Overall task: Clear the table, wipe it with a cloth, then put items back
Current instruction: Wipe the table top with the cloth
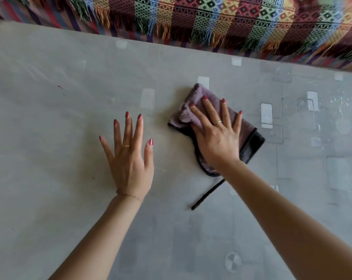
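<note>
A purple cloth [188, 110] with a black edge and a trailing black loop lies folded on the grey table [50, 118], right of centre. My right hand [216, 136] presses flat on top of the cloth, fingers spread, palm down. My left hand [129, 156] rests flat on the bare tabletop to the left of the cloth, fingers apart, holding nothing. The table's covering is glossy with pale square patterns.
A multicoloured woven blanket [211, 19] with fringe runs along the table's far edge. Small reddish specks [60, 87] mark the tabletop at the left.
</note>
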